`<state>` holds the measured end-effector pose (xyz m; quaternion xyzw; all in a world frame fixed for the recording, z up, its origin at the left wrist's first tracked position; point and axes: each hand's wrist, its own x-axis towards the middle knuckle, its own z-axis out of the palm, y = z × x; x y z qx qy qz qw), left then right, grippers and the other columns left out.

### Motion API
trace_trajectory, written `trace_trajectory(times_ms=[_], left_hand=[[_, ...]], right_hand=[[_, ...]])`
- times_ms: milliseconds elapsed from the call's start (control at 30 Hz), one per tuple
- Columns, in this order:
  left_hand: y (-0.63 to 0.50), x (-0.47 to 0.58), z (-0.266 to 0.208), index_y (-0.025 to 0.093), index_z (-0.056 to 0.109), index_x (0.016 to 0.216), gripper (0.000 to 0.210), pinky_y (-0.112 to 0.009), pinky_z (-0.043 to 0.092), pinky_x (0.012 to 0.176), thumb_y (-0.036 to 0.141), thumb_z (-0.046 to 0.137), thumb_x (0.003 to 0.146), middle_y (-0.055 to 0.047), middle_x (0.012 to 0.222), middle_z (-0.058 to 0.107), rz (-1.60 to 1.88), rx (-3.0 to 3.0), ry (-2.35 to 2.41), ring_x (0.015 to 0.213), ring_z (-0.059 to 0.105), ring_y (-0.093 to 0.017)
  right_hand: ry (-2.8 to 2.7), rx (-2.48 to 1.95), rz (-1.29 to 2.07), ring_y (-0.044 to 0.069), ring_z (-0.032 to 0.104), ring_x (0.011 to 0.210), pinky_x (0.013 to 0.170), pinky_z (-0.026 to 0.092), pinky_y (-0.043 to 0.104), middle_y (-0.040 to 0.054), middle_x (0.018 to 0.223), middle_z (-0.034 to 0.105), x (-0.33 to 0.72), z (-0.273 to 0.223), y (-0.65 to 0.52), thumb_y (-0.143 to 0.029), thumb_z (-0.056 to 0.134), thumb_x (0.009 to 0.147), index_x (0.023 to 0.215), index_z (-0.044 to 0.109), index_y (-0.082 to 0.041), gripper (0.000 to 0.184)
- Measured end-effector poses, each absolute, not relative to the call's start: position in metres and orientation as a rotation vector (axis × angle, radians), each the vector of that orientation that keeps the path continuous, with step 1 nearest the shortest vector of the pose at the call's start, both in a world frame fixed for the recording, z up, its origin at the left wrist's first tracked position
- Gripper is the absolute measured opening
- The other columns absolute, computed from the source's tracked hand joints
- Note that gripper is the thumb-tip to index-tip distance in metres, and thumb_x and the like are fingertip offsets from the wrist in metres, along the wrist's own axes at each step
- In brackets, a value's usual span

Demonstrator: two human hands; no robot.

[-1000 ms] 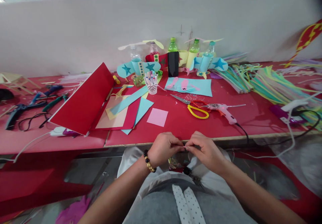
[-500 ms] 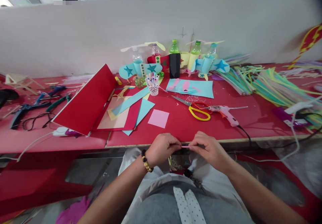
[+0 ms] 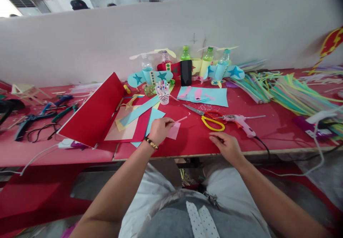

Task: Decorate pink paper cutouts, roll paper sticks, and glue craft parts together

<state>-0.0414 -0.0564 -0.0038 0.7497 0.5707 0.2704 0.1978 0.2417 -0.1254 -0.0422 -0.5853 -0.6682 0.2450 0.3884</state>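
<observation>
My left hand [image 3: 160,129] pinches one end of a thin pink strip [image 3: 182,119], perhaps folded or rolled paper; its free end points right. Under this hand lies a pink paper square [image 3: 174,131], partly covered. My right hand [image 3: 226,146] hovers by the table's front edge, fingers loosely curled, thumb a little apart, with nothing seen in it. Beyond it are scissors with yellow and red handles [image 3: 213,123] and a pink glue gun [image 3: 243,124].
A cup of pens [image 3: 164,97] stands mid-table. Behind it are bottle airplanes with paper wings [image 3: 147,74] and a black phone [image 3: 186,72]. A red folder [image 3: 91,113] leans at left. Bundled pastel strips [image 3: 292,91] spread at right. Pliers [image 3: 29,121] lie far left.
Both hands were together at the table's front edge, holding the pink strip. My left hand has carried it forward and left over the pink square; my right hand has released it and moved right.
</observation>
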Motion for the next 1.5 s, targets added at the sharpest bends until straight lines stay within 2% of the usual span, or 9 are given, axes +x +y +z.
trace_trajectory(times_ms=[200, 400, 567, 767, 867, 1100, 1267, 1400, 1500], left_hand=[[0.002, -0.043, -0.013, 0.018, 0.07, 0.08, 0.014, -0.028, 0.041, 0.07, 0.018, 0.056, 0.081, -0.006, 0.08, 0.07, 0.714, 2.247, 1.772, 0.08, 0.059, -0.02], [0.021, -0.041, -0.029, 0.017, 0.069, 0.074, 0.018, -0.034, 0.038, 0.088, 0.018, 0.053, 0.082, -0.006, 0.081, 0.069, 0.676, 2.359, 1.724, 0.087, 0.055, -0.02], [0.023, -0.053, -0.03, 0.018, 0.071, 0.084, 0.021, -0.036, 0.036, 0.092, 0.022, 0.05, 0.086, -0.006, 0.091, 0.069, 0.693, 2.373, 1.663, 0.09, 0.055, -0.02], [0.018, -0.07, -0.019, 0.021, 0.071, 0.085, 0.02, -0.031, 0.042, 0.079, 0.036, 0.068, 0.072, -0.003, 0.087, 0.066, 0.489, 2.404, 1.412, 0.09, 0.053, -0.021], [0.018, -0.069, -0.018, 0.019, 0.07, 0.079, 0.013, -0.032, 0.041, 0.081, 0.028, 0.068, 0.071, -0.005, 0.086, 0.063, 0.367, 2.45, 1.312, 0.087, 0.053, -0.02], [0.017, -0.063, -0.02, 0.017, 0.066, 0.072, 0.002, -0.031, 0.04, 0.079, 0.018, 0.064, 0.072, -0.005, 0.08, 0.063, 0.353, 2.446, 1.297, 0.081, 0.053, -0.019], [0.013, -0.06, -0.011, 0.018, 0.063, 0.073, 0.005, -0.028, 0.039, 0.07, 0.014, 0.06, 0.075, -0.003, 0.075, 0.064, 0.454, 2.287, 1.273, 0.077, 0.054, -0.018], [0.016, -0.059, -0.008, 0.018, 0.061, 0.083, 0.012, -0.023, 0.04, 0.064, 0.028, 0.064, 0.078, 0.001, 0.076, 0.061, 0.759, 1.86, 1.177, 0.069, 0.053, -0.012], [0.017, -0.058, -0.01, 0.017, 0.062, 0.083, 0.022, -0.021, 0.036, 0.056, 0.037, 0.064, 0.078, 0.003, 0.068, 0.054, 0.834, 1.651, 1.14, 0.06, 0.046, -0.009]], right_hand=[[-1.866, -1.385, 0.395, 0.02, 0.066, 0.081, 0.075, 0.051, 0.033, 0.0072, 0.085, 0.072, 0.239, -0.051, -0.126, -0.03, 0.053, 0.086, 0.087, 0.067, -0.019, 0.018], [-1.891, -1.387, 0.365, 0.019, 0.065, 0.079, 0.075, 0.05, 0.031, 0.0064, 0.084, 0.071, 0.24, -0.052, -0.125, -0.027, 0.053, 0.087, 0.087, 0.066, -0.019, 0.016], [-1.894, -1.441, 0.375, 0.019, 0.066, 0.079, 0.074, 0.05, 0.03, 0.0063, 0.085, 0.071, 0.24, -0.055, -0.124, -0.028, 0.053, 0.087, 0.086, 0.066, -0.019, 0.017], [-1.873, -1.481, 0.443, 0.019, 0.067, 0.079, 0.071, 0.051, 0.029, 0.0069, 0.088, 0.072, 0.222, -0.04, -0.107, -0.029, 0.051, 0.087, 0.092, 0.067, -0.019, 0.02], [-2.03, -1.359, 0.448, 0.02, 0.065, 0.085, 0.076, 0.049, 0.03, 0.0076, 0.092, 0.07, 0.198, -0.024, -0.079, -0.024, 0.05, 0.087, 0.094, 0.067, -0.018, 0.02], [-2.32, -1.286, 0.594, 0.017, 0.06, 0.074, 0.069, 0.045, 0.029, 0.0058, 0.087, 0.066, 0.145, -0.006, -0.002, -0.023, 0.063, 0.077, 0.093, 0.069, -0.018, 0.018], [-2.334, -1.25, 0.755, 0.018, 0.058, 0.076, 0.071, 0.043, 0.029, 0.0047, 0.085, 0.064, 0.13, -0.013, 0.012, -0.026, 0.068, 0.073, 0.088, 0.069, -0.019, 0.017], [-2.142, -1.267, 0.97, 0.015, 0.055, 0.067, 0.061, 0.041, 0.027, 0.0012, 0.072, 0.06, 0.14, -0.016, 0.011, -0.033, 0.058, 0.082, 0.077, 0.065, -0.017, 0.018], [-1.889, -1.256, 1.251, 0.014, 0.055, 0.061, 0.054, 0.04, 0.025, -0.0006, 0.07, 0.061, 0.151, -0.015, 0.012, -0.04, 0.053, 0.086, 0.086, 0.063, -0.018, 0.025]])
